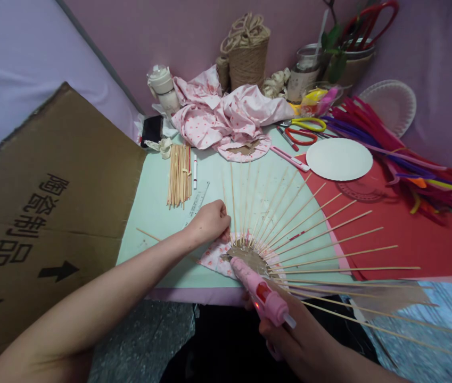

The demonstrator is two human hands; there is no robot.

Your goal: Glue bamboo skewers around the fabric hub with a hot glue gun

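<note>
In my right hand is a pink hot glue gun, its small light glowing and a clear glue stick poking from the back. The nozzle points at a brown cardboard piece backed with pink patterned cloth. Thin wooden sticks fan out from the cardboard's curved edge, from straight ahead round to the right. My left hand is closed at the left end of this row, fingers pinched on the leftmost wooden stick; the fingertips are partly hidden. One loose stick passes under my left forearm.
A bundle of sticks, a marker and a clear ruler lie left of centre. Behind are crumpled cloth, twine, scissors and a white plate. A cardboard box stands left.
</note>
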